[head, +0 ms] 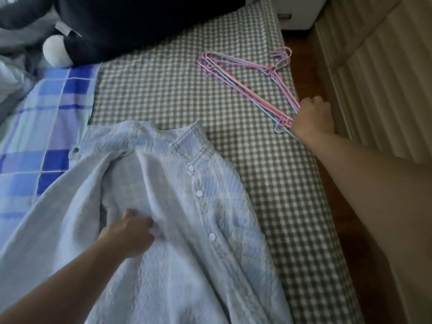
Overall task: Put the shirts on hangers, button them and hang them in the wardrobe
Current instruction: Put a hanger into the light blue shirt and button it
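Right grip [312, 119] clutches hangers [247, 88] at the bed edge [304, 160]; left grip [131, 232] pinches the shirt [187, 230].

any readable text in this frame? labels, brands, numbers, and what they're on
None readable.
The grey tag on the dark plush at the top: no lettering can be made out.
The light blue shirt, its white buttons, the pastel hangers and the checked bed cover: no print or labels visible.
The white box at the top edge: only a dark slot, no text visible.
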The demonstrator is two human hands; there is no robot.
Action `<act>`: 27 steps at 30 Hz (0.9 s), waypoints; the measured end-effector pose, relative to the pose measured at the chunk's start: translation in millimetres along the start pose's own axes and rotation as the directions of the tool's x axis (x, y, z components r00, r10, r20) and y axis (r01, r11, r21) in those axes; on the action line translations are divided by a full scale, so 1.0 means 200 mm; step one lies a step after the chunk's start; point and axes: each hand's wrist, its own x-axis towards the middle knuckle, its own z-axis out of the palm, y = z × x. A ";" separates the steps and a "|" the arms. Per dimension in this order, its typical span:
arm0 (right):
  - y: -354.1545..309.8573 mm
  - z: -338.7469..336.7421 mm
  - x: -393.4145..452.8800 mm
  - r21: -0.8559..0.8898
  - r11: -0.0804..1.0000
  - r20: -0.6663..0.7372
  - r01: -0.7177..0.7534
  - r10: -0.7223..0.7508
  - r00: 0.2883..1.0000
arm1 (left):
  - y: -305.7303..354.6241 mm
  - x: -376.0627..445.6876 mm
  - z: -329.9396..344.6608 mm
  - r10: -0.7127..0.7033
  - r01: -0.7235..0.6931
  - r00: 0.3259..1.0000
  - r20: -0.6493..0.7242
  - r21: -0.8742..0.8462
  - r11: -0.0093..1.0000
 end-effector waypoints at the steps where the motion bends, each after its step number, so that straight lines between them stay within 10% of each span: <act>1: 0.01 0.01 0.06 -0.006 1.000 0.019 -0.016 0.016 1.000 | 0.01 0.01 -0.02 -0.015 0.015 1.000 0.000 -0.012 1.000; 6: 0.06 0.08 0.22 -0.055 0.998 0.231 -0.044 0.056 0.971 | -0.04 0.14 -0.01 -0.050 0.050 0.999 -0.002 -0.048 0.998; 19: 0.03 0.10 0.17 0.215 0.975 -0.083 -0.063 0.082 0.993 | 0.02 0.11 -0.06 -0.114 0.113 0.993 -0.013 -0.057 0.992; 27: -0.34 -0.10 -0.19 0.922 0.346 0.169 -0.175 0.047 0.985 | 0.08 -0.10 -0.05 -0.017 0.009 0.996 0.082 0.089 0.996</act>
